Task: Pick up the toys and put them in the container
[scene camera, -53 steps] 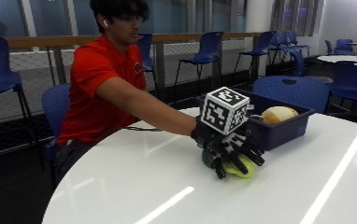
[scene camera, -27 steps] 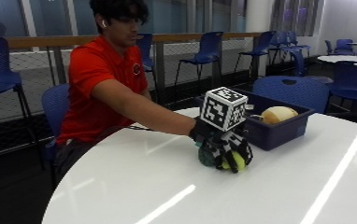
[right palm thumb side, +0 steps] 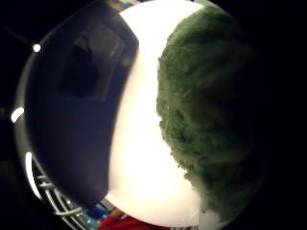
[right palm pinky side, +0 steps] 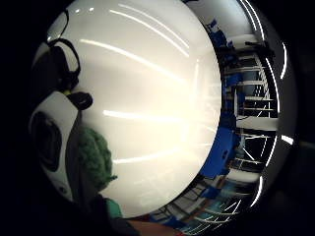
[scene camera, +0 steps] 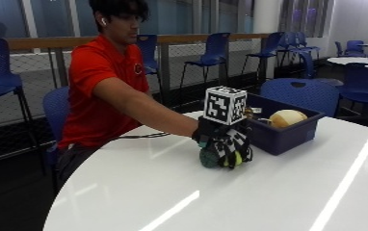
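Note:
In the outside view my gloved right hand [scene camera: 226,143] grips a green knitted toy [scene camera: 207,158] with a yellow patch, low over the white table [scene camera: 171,192]. My fingers curl down round it. The dark blue container [scene camera: 285,136] stands just beyond the hand, almost touching it, and a cream round toy [scene camera: 287,118] lies inside. The thumb side palm view is half filled by the green toy [right palm thumb side: 211,110], with the container wall [right palm thumb side: 72,120] across a strip of table. The little finger side palm view shows the green toy [right palm pinky side: 93,157] beside my palm.
The round white table stretches wide in front of the hand and to the right of the container. Blue chairs [scene camera: 299,91] stand behind the table and along a railing. The person in a red shirt sits at the far left edge.
My fingers have curled in round the green toy, covering most of its yellow part. The hand has drawn slightly back toward the person and risen a little.

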